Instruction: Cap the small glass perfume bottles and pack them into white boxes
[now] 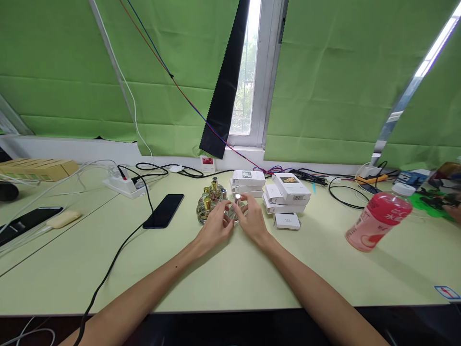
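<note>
A clear, silver-capped glass bottle (237, 200) — roughly upright — stands just beside clustered, mostly gold-capped bottles (207, 203).

Bright daylight (glare at window (248, 72))

The pink bottle (378, 218) bears the character 水 (its neighbours blur). Print on the white boxes (291, 190) is too small to read.

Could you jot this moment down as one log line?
Left hand, right hand: both at silver-capped bottle | Grip: unclear | Leftward: gold-capped bottles, phone | Rightward: white boxes
</note>
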The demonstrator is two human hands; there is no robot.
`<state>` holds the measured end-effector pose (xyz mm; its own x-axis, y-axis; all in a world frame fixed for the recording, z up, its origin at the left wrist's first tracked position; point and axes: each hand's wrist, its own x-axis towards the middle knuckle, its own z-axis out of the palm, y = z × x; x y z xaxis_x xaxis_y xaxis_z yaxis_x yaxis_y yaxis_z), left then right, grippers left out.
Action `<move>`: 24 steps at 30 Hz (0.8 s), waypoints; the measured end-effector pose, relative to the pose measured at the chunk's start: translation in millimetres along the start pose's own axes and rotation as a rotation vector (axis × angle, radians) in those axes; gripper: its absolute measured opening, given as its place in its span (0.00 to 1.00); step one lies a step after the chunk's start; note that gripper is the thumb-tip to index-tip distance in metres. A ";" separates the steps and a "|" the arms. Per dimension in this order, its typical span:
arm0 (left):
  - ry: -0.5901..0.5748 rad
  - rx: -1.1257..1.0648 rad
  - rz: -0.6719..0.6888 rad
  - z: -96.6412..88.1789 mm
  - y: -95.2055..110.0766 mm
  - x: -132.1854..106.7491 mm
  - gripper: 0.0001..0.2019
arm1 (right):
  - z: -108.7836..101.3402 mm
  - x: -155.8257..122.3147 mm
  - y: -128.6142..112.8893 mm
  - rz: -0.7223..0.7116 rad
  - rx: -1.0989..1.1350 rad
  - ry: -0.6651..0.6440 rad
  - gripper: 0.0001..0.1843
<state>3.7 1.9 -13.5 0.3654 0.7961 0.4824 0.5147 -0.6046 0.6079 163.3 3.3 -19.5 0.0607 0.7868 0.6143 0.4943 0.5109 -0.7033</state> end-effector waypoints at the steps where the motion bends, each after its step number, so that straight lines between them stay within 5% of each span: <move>1: 0.004 -0.016 0.004 0.6 -0.5 -0.1 0.21 | 0.6 0.0 1.6 0.004 0.006 -0.003 0.19; 10: 0.049 -0.014 0.077 2.7 -4.0 0.8 0.15 | 7.1 -1.1 12.8 -0.026 0.010 -0.019 0.29; 24: -0.065 0.069 -0.004 -2.6 -0.5 0.1 0.07 | 11.2 -2.4 17.6 -0.033 0.143 -0.145 0.38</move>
<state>1.4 2.1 -12.1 0.4118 0.8000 0.4363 0.5678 -0.5997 0.5638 162.2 14.2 -37.3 -0.0842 0.8052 0.5870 0.3649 0.5731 -0.7338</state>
